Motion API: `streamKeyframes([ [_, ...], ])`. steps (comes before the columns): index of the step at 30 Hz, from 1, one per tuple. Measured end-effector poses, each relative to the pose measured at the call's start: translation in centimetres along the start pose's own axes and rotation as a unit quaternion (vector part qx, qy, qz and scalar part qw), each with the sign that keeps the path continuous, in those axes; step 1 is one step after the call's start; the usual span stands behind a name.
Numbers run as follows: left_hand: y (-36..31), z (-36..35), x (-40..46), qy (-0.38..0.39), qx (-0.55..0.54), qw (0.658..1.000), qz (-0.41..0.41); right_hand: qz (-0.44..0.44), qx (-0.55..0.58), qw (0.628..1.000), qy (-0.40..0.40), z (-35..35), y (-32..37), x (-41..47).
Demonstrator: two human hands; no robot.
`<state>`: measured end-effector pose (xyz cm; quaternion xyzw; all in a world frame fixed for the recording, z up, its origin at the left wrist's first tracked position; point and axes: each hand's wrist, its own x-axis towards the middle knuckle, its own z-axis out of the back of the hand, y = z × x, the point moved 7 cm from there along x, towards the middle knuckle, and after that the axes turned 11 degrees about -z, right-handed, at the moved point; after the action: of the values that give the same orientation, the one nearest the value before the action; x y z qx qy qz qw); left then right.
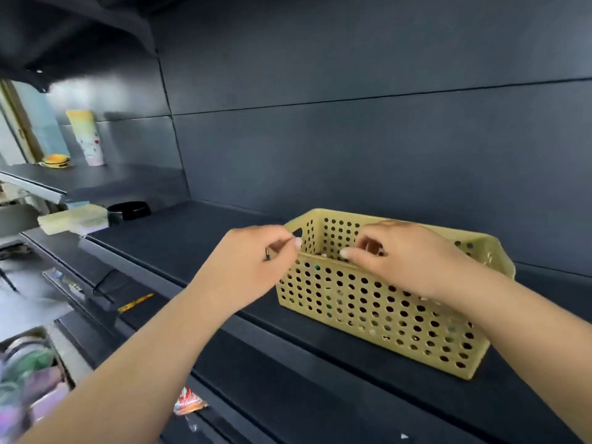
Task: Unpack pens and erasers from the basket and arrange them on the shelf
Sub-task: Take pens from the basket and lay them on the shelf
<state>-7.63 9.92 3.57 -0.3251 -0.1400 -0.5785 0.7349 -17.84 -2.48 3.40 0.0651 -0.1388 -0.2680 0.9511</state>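
Observation:
A yellow perforated basket (378, 310) stands on the dark shelf (198, 245). Bits of coloured and white items show through its holes, but I cannot make them out. My left hand (253, 267) hovers at the basket's left end with its fingers curled, pinching a thin pen-like thing whose dark tip (267, 254) pokes out below the thumb. My right hand (400, 254) reaches over the front rim into the basket, fingers curled downward. What its fingertips touch inside is hidden.
Left along the shelf lie a pale box (73, 221) and a black round dish (129, 211). A pastel cup (86, 137) and a small yellow toy (55, 161) stand on a higher shelf. Lower shelves hold a yellow pencil (136, 302), an orange packet (189, 402) and blurred goods.

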Motion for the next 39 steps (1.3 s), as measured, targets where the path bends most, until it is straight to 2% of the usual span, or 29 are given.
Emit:
streamKeyframes([
  [6, 4.7, -4.4, 4.9, 0.113, -0.039, 0.984, -0.134, -0.098, -0.026, 0.991, 0.085, -2.7, -0.9, 1.8],
  [10, 6.3, -6.5, 6.1, 0.169, -0.041, 0.956, -0.235, -0.198, 0.053, 0.968, 0.147, -4.0, -2.1, 1.8],
  [12, 6.4, -6.8, 6.7, 0.193, -0.098, 0.943, -0.252, -0.237, 0.102, 0.956, 0.137, -3.9, -3.2, 1.8],
  [16, 5.6, -6.9, 8.8, 0.239, -0.191, 0.914, -0.265, -0.286, 0.125, 0.945, 0.096, -2.8, -6.5, 1.5],
  [19, 3.9, -7.6, 10.6, 0.259, -0.211, 0.897, -0.291, -0.343, 0.114, 0.924, 0.127, -2.0, -9.0, 1.9],
  [22, 2.2, -10.1, 11.7, 0.314, -0.158, 0.88, -0.32, -0.375, 0.086, 0.906, 0.178, -1.9, -10.7, 2.6],
  [25, 1.6, -12.3, 12.5, 0.357, -0.132, 0.866, -0.324, -0.424, 0.063, 0.866, 0.256, -3.8, -12.0, 2.9],
  [27, 1.8, -13.2, 12.6, 0.389, -0.13, 0.856, -0.316, -0.431, 0.022, 0.858, 0.278, -4.8, -13.0, 3.3],
  [28, 1.9, -13.7, 12.5, 0.41, -0.129, 0.848, -0.309, -0.418, -0.009, 0.868, 0.269, -5.0, -13.5, 3.8],
  [30, 2.1, -14.2, 12.0, 0.45, -0.117, 0.832, -0.302, -0.382, -0.07, 0.896, 0.213, -4.9, -14.2, 4.9],
  [32, 2.3, -14.6, 11.7, 0.474, -0.098, 0.822, -0.3, -0.369, -0.106, 0.905, 0.186, -4.7, -14.2, 5.2],
  [35, 2.4, -14.8, 11.4, 0.482, -0.106, 0.817, -0.298, -0.34, -0.165, 0.902, 0.211, -5.5, -13.8, 5.0],
  [39, 2.6, -14.7, 11.4, 0.476, -0.103, 0.825, -0.287, -0.329, -0.209, 0.902, 0.187, -5.5, -14.1, 5.4],
])
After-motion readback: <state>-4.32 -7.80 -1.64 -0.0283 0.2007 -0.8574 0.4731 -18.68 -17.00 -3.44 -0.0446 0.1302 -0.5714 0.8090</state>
